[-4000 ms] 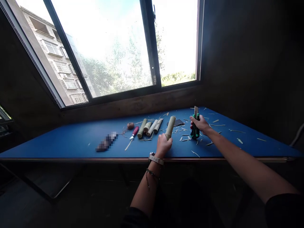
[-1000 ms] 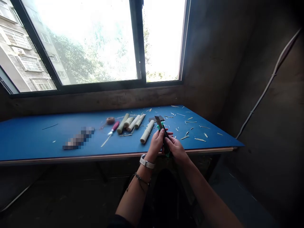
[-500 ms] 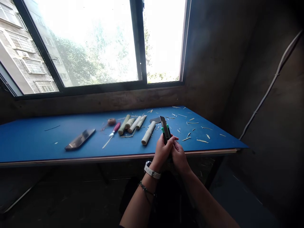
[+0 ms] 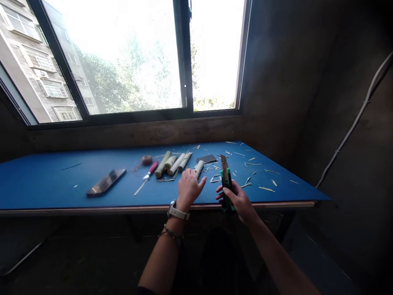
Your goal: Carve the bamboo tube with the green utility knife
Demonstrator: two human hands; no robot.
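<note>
In my right hand is a black and green utility knife, its blade out and pointing up and away from me. My left hand is at the near end of a single pale bamboo tube, thumb spread to the side. Its fingers look apart and cover the tube's near end; whether they touch it I cannot tell. Left of that tube, several more bamboo tubes lie side by side. A small knife with a red handle rests beside them.
A ball of brown twine sits behind the red-handled knife. On the left of the blue table lies a dark shiny slab. Behind the single tube is a flat dark plate. Bamboo shavings are scattered over the right side.
My hands have parted. The left one has let go of the utility knife and moved left to the single bamboo tube; the right one keeps the knife, slightly farther right.
</note>
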